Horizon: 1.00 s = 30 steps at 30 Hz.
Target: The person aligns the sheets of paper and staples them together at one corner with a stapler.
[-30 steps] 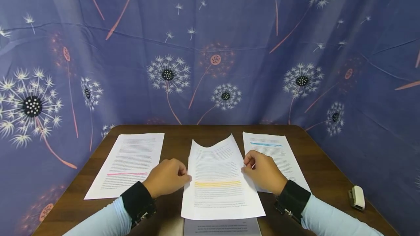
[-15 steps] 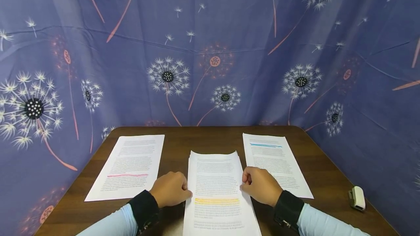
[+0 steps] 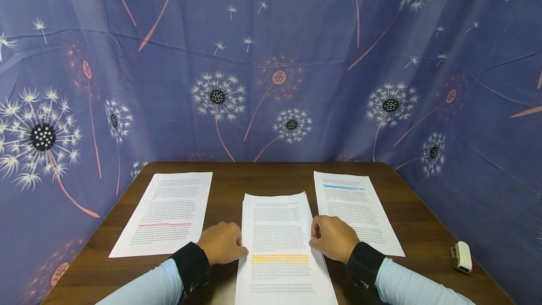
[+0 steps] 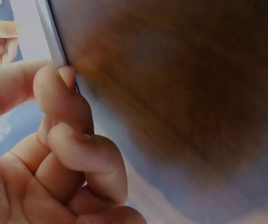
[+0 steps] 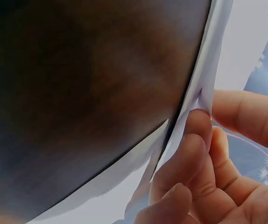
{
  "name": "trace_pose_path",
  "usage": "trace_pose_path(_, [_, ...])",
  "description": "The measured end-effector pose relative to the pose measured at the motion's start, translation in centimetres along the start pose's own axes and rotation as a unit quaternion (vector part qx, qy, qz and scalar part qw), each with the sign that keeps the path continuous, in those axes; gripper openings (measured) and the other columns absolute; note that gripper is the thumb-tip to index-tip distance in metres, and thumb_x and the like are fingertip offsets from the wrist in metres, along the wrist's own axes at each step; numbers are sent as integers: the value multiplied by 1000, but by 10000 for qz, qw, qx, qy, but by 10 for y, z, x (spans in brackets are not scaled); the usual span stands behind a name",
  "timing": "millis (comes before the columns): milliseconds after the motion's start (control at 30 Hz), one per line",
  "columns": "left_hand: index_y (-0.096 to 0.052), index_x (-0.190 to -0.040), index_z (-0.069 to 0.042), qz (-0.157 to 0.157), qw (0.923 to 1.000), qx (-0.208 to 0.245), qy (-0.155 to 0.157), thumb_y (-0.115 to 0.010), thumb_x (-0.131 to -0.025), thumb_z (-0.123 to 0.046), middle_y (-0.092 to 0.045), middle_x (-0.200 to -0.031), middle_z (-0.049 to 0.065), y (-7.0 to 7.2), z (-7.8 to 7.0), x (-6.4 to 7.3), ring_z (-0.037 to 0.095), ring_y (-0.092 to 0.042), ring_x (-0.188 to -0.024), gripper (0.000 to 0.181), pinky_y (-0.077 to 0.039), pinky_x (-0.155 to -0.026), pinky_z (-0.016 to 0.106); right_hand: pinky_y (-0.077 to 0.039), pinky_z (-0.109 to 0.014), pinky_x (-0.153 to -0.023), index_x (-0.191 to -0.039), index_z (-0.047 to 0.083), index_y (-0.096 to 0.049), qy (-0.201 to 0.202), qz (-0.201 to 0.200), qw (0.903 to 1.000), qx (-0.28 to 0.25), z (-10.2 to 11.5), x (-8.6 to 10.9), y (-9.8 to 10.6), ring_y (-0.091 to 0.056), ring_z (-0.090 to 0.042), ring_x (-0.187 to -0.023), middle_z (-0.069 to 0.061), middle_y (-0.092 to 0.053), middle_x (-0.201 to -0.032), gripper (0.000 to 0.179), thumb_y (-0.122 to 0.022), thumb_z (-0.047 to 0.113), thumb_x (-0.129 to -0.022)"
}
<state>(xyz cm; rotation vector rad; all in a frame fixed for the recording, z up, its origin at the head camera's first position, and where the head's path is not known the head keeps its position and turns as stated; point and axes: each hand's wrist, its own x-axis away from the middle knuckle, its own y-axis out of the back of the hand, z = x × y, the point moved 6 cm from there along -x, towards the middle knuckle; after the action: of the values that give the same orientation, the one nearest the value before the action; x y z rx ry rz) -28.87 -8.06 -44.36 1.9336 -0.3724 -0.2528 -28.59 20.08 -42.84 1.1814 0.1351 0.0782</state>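
A printed paper sheet with an orange-yellow highlighted band (image 3: 279,259) lies over a stack of paper at the middle front of the table. My left hand (image 3: 222,244) pinches its left edge between thumb and curled fingers, also seen in the left wrist view as fingers (image 4: 61,95) at the paper's edge. On the opposite edge my right hand (image 3: 334,239) pinches the sheet; the right wrist view shows the paper edge (image 5: 213,60) between thumb and fingers. The sheet's far corners curl up slightly. Its near end runs out of the head view.
A page with a pink line (image 3: 165,213) lies on the left of the brown table (image 3: 262,178). To the right lies a page with a blue line (image 3: 355,206). A small white stapler-like object (image 3: 461,257) sits near the right edge. A dandelion-patterned curtain (image 3: 254,27) hangs behind.
From a second ago, both hands have lowered the orange-highlighted sheet toward me and down onto the stack, covering the grey page at its near end. In the last half second they have barely moved.
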Motion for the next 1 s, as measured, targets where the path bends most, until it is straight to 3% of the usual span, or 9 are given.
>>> trace_pose_path(567, [-61,-57,-22,-105,9997,-149,184,-79,-80,-29,-49,-51,-7,4,7,-16,14,-46,-48,30,-31,-46,31,-37,-33,-51,-72,21,-58,-46,-215,9989,409,-2,-22,-4,-50,-15,-55,5,-53,-62,25,-82,20,-78])
trace_pose_path(800, [-57,-55,-23,-283,9992,-279,39,-78,-78,-24,-44,-47,-9,8,-4,-25,13,-43,-46,31,-29,-44,31,-36,-34,-53,-74,20,-58,-183,-139,9982,551,-2,-24,-2,-50,-17,-58,3,-53,-64,26,-84,24,-78])
trace_pose_path(1000, [-56,-56,-22,-462,9986,-216,-116,-74,-79,-24,-44,-49,-10,13,-21,-39,12,-44,-48,30,-30,-46,31,-36,-34,-51,-74,19,-57,-216,-229,9981,523,-6,-25,7,-50,-17,-57,3,-54,-64,27,-83,26,-80])
